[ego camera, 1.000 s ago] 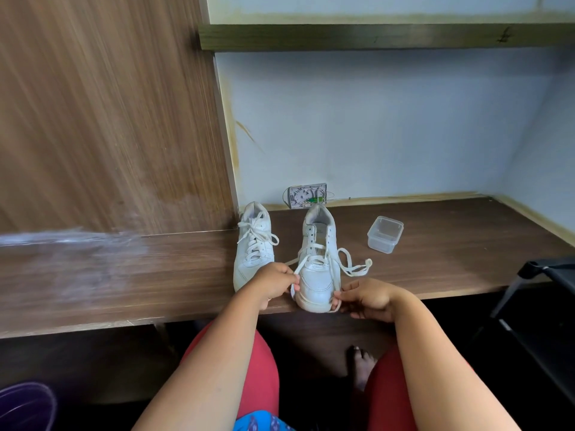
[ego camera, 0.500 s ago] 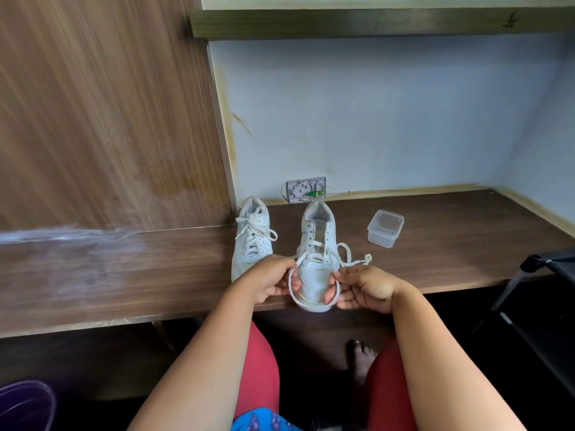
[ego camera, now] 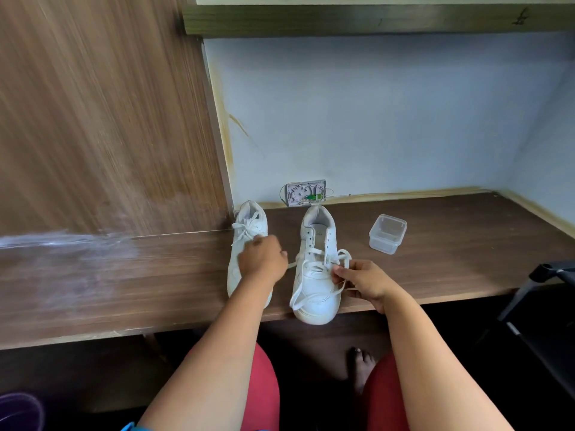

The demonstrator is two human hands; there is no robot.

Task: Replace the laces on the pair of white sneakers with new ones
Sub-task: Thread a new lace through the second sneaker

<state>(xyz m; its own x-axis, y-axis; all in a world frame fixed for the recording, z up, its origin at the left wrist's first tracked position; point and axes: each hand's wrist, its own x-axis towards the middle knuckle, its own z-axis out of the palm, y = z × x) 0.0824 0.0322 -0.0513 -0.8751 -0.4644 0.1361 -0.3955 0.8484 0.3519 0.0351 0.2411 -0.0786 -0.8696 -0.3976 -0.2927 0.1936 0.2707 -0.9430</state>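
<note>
The right hand [ego camera: 362, 283] pinches the lace [ego camera: 311, 293] at the right shoe's [ego camera: 314, 275] 3 o'clock side. The left hand [ego camera: 261, 259], fingers curled, pulls the lace's other end at 9 o'clock, covering the left shoe [ego camera: 247, 231]. A tub [ego camera: 387, 233] sits at 2 o'clock.

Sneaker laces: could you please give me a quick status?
Left hand pulling lace sideways; right hand pinching lace loop. Right sneaker half unlaced. Left sneaker laced.

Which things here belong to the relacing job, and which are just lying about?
Job: right sneaker, its lace pulled by left hand and pinched by right hand; left sneaker, laced.
Lying about: plastic tub, wall box, purple bowl, black stand.
</note>
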